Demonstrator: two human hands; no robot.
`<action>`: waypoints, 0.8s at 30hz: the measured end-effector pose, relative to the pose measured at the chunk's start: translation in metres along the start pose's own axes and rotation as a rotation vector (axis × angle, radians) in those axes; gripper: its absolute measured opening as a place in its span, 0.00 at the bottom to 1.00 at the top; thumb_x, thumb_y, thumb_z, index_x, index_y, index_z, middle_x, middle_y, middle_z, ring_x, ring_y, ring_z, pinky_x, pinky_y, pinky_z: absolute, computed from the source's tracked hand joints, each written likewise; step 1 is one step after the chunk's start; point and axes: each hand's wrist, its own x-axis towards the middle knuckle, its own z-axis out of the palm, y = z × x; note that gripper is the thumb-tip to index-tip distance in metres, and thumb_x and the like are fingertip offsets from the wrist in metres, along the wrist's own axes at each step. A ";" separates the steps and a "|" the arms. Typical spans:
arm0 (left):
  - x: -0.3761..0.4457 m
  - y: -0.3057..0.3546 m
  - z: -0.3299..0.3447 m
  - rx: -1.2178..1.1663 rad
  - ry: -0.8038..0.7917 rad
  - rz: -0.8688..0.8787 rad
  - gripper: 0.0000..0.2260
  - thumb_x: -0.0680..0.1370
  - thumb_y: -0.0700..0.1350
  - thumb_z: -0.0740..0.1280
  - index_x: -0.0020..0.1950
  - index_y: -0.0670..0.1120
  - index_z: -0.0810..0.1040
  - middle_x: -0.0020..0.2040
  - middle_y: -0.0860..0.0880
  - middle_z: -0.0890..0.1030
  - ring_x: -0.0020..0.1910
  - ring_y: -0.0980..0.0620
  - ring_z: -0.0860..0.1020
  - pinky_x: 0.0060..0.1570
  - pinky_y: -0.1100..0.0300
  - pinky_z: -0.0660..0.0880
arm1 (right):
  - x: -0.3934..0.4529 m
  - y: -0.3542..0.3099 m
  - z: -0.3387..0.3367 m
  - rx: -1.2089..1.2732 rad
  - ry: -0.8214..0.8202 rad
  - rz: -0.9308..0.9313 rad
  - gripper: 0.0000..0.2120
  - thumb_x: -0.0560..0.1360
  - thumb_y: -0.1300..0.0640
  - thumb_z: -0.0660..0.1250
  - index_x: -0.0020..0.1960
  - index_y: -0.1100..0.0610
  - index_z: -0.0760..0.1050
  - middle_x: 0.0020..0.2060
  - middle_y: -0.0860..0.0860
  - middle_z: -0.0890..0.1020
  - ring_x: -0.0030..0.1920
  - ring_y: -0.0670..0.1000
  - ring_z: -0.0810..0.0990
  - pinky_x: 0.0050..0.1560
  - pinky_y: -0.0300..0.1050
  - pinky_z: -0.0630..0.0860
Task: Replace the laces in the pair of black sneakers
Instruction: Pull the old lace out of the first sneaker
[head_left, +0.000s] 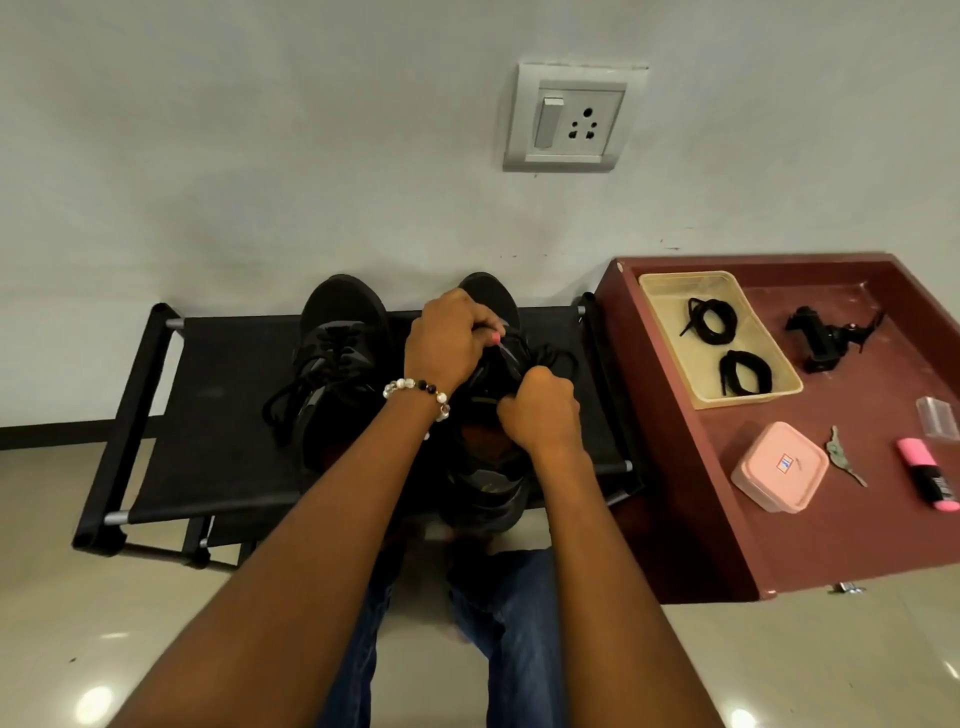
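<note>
Fingers of the left hand (451, 338) curled tight, pinching a black lace over the tongue of the right-hand black sneaker (491, 415); fingers of the right hand (540, 413) also curled, gripping lace or the shoe's upper edge, which one cannot be made out against the black. A beaded white-and-black bracelet (415, 391) sits on the left wrist. The second black sneaker (337, 358), laced with loose ends trailing, stands just beside the first on a low black fabric-topped rack with metal bars (218, 415) against the wall. To the right, a dark red wooden tray table (727, 519) bears a shallow beige plastic basket (670, 322) holding two coiled black laces (711, 321), well apart from the shoes, plus a pink lidded plastic box (779, 466) and a pink highlighter (927, 470).
</note>
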 end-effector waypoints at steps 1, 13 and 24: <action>-0.002 -0.002 0.004 0.039 0.009 0.012 0.05 0.77 0.42 0.68 0.47 0.50 0.84 0.46 0.55 0.76 0.44 0.56 0.75 0.42 0.62 0.68 | 0.000 0.000 0.002 0.020 0.006 0.011 0.12 0.77 0.58 0.64 0.56 0.65 0.71 0.54 0.62 0.76 0.51 0.63 0.78 0.43 0.50 0.73; -0.015 0.032 -0.043 -1.188 0.132 -0.181 0.10 0.83 0.35 0.53 0.48 0.46 0.70 0.32 0.49 0.76 0.32 0.52 0.75 0.40 0.56 0.79 | -0.005 -0.001 0.008 0.125 0.065 0.065 0.12 0.77 0.56 0.64 0.55 0.64 0.72 0.55 0.62 0.77 0.52 0.63 0.77 0.48 0.53 0.77; -0.011 0.012 -0.041 -0.411 -0.028 -0.336 0.09 0.81 0.47 0.64 0.50 0.48 0.83 0.35 0.49 0.82 0.26 0.60 0.76 0.26 0.63 0.73 | -0.005 -0.002 0.006 0.082 0.040 0.077 0.15 0.78 0.54 0.64 0.59 0.63 0.71 0.58 0.61 0.75 0.57 0.63 0.76 0.51 0.54 0.75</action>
